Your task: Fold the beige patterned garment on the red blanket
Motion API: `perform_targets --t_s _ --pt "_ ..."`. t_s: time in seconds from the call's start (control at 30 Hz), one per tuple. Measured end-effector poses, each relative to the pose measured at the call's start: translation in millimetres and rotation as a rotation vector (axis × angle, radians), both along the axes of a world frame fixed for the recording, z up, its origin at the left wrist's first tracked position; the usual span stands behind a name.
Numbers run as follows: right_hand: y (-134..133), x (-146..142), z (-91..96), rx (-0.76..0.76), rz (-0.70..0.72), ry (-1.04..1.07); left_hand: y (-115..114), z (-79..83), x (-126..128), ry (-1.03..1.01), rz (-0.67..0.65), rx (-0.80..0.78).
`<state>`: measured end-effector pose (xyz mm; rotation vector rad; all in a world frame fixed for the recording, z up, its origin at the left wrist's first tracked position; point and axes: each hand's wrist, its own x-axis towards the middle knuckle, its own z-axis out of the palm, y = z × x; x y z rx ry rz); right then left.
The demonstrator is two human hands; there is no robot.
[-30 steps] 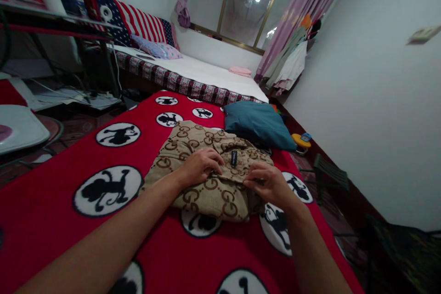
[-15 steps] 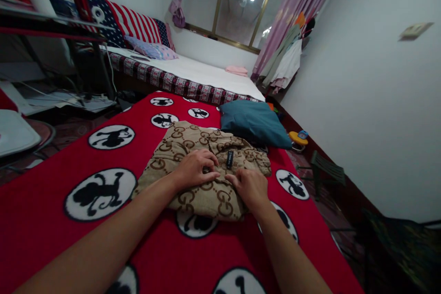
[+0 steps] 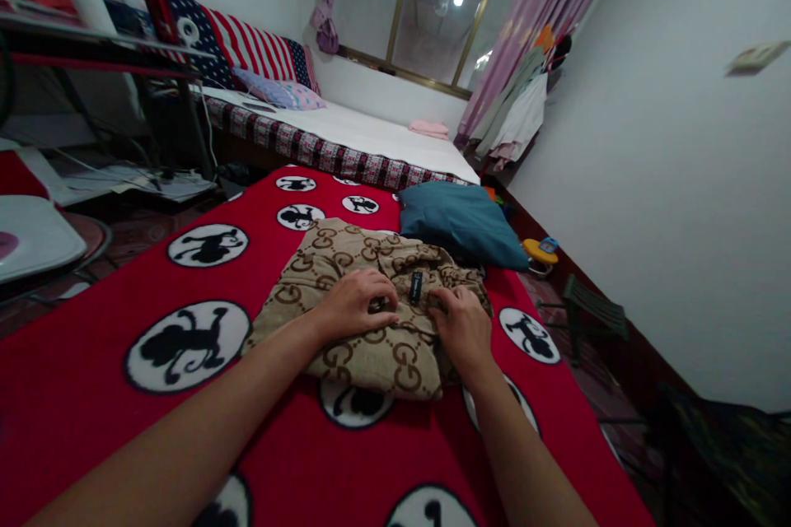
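Note:
A tan shirt (image 3: 346, 251) with a brown interlocking-letter pattern lies folded on a red blanket (image 3: 297, 461), its black neck label (image 3: 416, 286) facing up. My left hand (image 3: 358, 305) rests on the middle of the shirt, fingers bent and a gap between thumb and forefinger. To the right of the label, my right hand (image 3: 465, 328) has its fingers curled on the bunched cloth near the neck; its fingertips are partly hidden. Just beyond the shirt sits a teal pillow (image 3: 461, 222).
Past the blanket is a bed with a white sheet (image 3: 364, 128), a purple pillow (image 3: 278, 90) and folded pink cloth (image 3: 428, 128). A cluttered desk (image 3: 111, 58) and a white chair (image 3: 37, 239) stand left. Right are a yellow stool (image 3: 540, 251) and a green folding stool (image 3: 593, 309).
My right hand has shifted right and slightly away from me along the shirt, its fingers less tightly bunched. My left hand stays nearly in place. The whole view has swung slightly.

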<state>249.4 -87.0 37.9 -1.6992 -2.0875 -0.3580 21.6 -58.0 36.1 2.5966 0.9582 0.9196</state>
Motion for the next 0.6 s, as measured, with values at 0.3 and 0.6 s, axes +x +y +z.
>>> perform_targets --t_s 0.3,0.6 --pt "11 23 3.7 0.095 0.144 0.464 -21 19.3 11 0.169 0.002 0.005" --pt "27 45 -7.2 -0.247 -0.372 0.517 19 47.9 -75 0.064 0.745 -0.068"
